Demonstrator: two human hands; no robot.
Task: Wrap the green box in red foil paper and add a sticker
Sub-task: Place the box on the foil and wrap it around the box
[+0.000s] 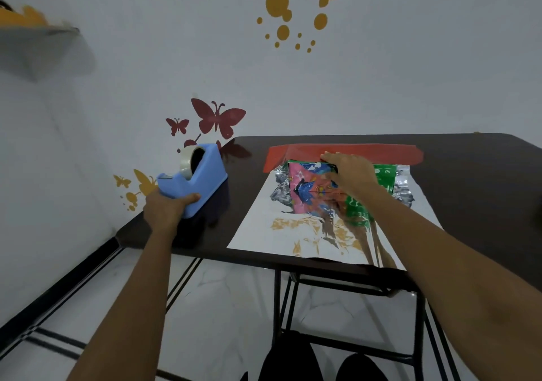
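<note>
The green box (311, 179), printed with pink and blue pictures, lies on the foil paper (293, 231) in the middle of the dark table (469, 181). The foil shows its silver mirror side up; its red side (381, 151) shows in a strip folded up behind the box. My right hand (349, 172) rests on top of the box, fingers reaching over its far edge onto the red strip. My left hand (170, 207) grips the near end of a blue tape dispenser (195, 181) with a clear tape roll, held just above the table's left corner.
The table stands against a white wall with butterfly decals (218, 118). Its near edge (205, 250) runs above a white tiled floor, with black metal legs (281, 301) underneath. A grey shelf (38, 46) hangs on the wall at upper left.
</note>
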